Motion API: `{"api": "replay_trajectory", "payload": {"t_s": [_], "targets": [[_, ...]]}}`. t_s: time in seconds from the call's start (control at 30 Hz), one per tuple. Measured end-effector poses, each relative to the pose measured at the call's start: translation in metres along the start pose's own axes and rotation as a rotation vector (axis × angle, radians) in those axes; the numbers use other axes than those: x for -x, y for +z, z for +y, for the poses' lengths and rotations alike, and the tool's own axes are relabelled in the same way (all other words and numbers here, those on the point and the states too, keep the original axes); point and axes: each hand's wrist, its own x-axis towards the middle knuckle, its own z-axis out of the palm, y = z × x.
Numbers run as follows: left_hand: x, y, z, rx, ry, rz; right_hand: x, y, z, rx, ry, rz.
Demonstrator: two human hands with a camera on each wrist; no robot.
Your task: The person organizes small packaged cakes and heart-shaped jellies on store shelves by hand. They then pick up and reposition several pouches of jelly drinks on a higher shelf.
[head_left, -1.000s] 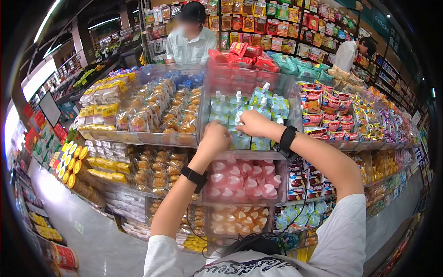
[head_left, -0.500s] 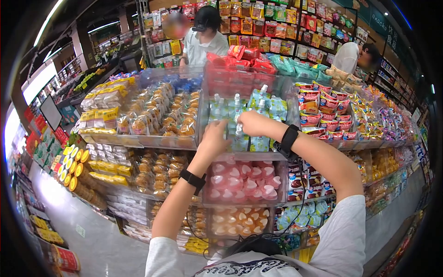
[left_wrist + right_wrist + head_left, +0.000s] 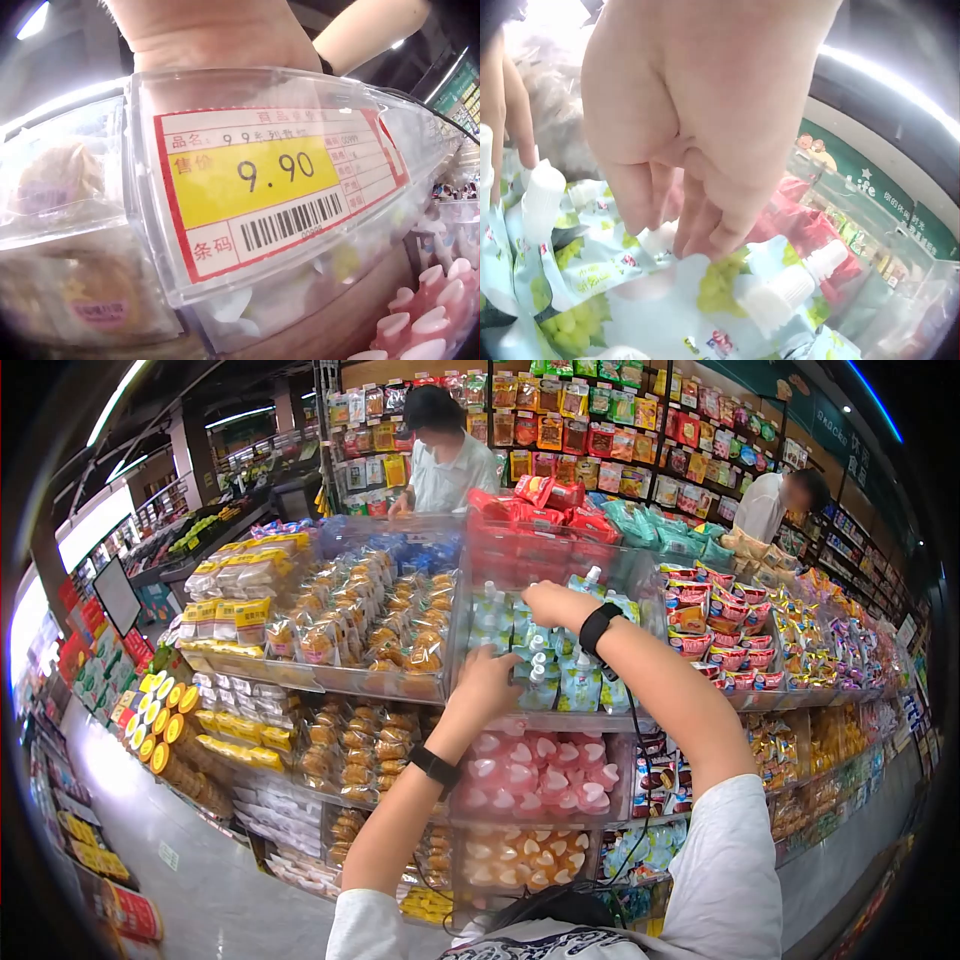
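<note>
Light-blue spout pouches (image 3: pixel 491 614) with white caps and green grape pictures fill a clear bin in the head view. My right hand (image 3: pixel 560 605) reaches down among the rear pouches. In the right wrist view its curled fingers pinch a pouch at its white spout (image 3: pixel 660 237), which they partly cover. My left hand (image 3: pixel 486 685) is at the bin's front left, its fingers extended over the front pouches. In the right wrist view the left hand's fingers (image 3: pixel 517 112) point down beside a white cap. A price tag (image 3: pixel 255 180) reading 9.90 hangs in front of the left hand.
Bagged pastries (image 3: pixel 335 625) lie in the bin to the left, and red snack packs (image 3: pixel 690 620) to the right. Red packets (image 3: pixel 545 505) are piled behind. Pink heart-topped cups (image 3: pixel 535 775) sit on the shelf below. Two people stand beyond the display.
My right hand has moved farther back in the pouch bin. The left hand stays at the front left, fingers more spread. The head view has shifted slightly, and the person opposite has moved right.
</note>
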Motion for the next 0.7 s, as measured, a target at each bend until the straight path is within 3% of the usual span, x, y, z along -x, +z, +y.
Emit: {"api": "replay_trajectory", "payload": {"t_s": [0.23, 0.33, 0.43, 0.53, 0.7], "targets": [[0.001, -0.005, 0.004, 0.000, -0.019, -0.018, 0.008, 0.012, -0.011, 0.126, 0.023, 0.225], [0.003, -0.004, 0.003, 0.002, -0.017, -0.008, 0.002, 0.007, -0.011, 0.179, -0.052, 0.036], [0.002, -0.003, 0.003, 0.005, -0.012, -0.016, 0.004, 0.019, -0.011, 0.163, -0.155, 0.282], [0.003, -0.007, 0.006, 0.009, -0.019, -0.027, 0.003, 0.015, -0.009, 0.151, -0.162, 0.098], [0.001, -0.008, 0.006, 0.015, -0.029, -0.043, 0.002, 0.009, -0.011, 0.246, -0.144, 0.173]]}}
